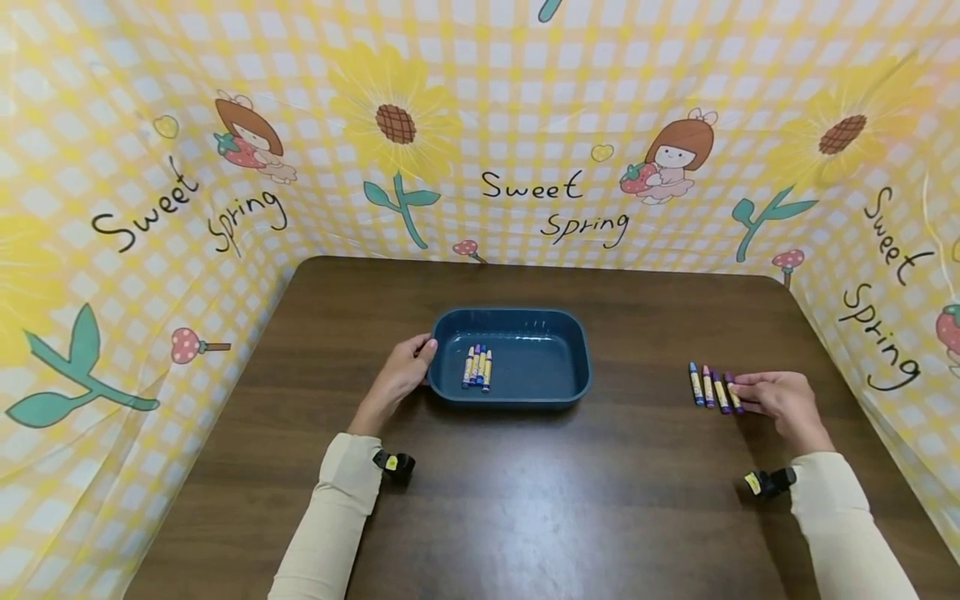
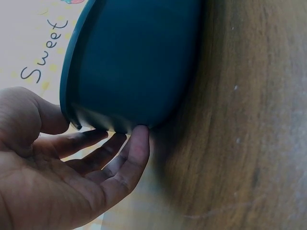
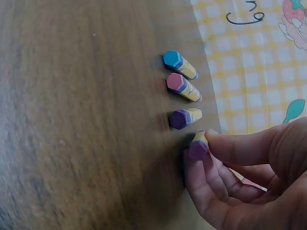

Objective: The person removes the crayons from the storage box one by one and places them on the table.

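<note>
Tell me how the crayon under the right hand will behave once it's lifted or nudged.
The crayon looks short and stiff, so it probably won't bend in the right hand. Its end looks faceted, as on its neighbours, so a nudge would likely rock it rather than roll it far. It is small, so probably light; its paper wrap should give decent grip.

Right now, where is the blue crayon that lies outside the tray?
In the head view, the blue crayon lies on the table's right side, leftmost of four loose crayons, beside the pink crayon, well right of the tray.
</note>
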{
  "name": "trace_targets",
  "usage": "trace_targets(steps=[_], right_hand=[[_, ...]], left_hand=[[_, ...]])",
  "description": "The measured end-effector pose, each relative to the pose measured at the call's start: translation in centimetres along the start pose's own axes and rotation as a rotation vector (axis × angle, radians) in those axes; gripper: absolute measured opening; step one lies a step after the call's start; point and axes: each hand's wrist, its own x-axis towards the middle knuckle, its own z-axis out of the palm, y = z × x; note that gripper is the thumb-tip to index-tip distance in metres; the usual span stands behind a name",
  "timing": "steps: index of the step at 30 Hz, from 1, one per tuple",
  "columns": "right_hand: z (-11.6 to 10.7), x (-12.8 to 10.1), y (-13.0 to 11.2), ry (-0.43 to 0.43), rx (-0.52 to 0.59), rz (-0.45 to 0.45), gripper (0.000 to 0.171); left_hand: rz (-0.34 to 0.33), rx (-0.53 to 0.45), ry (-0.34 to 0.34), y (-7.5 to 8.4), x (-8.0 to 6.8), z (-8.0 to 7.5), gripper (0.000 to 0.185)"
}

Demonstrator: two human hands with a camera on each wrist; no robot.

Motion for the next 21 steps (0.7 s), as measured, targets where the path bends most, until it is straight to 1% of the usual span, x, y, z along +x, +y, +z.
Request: trace_targets(steps=[4, 6, 12, 14, 17, 21], right_hand=[[0.5, -0.2, 0.0, 0.062, -0.125, -0.022, 0.031], [0.9, -0.3, 0.0, 0.093, -0.181, -0.034, 0.034], [1.4, -0.6, -0.2, 0.189, -0.456, -0.113, 0.029], [1.5, -0.7, -0.3, 0.213, -0.523, -0.138, 0.027], [1.6, -0.7, -0.3, 0.225, -0.529, -0.142, 0.026], [1.7, -0.7, -0.2, 0.223, -0.469, -0.104, 0.03]], left_hand=[[0.01, 0.007, -0.001, 0.0, 0.0, 0.1, 0.054], [0.01, 0.01, 0.001, 0.0, 0.0, 0.1, 0.054], [-0.019, 0.016, 0.008, 0.1, -0.1, 0.1, 0.054], [-0.015, 0.016, 0.006, 0.1, -0.1, 0.1, 0.054], [-0.015, 0.012, 0.004, 0.1, -0.1, 0.1, 0.055], [-0.023, 0.009, 0.005, 0.1, -0.1, 0.1, 0.055]])
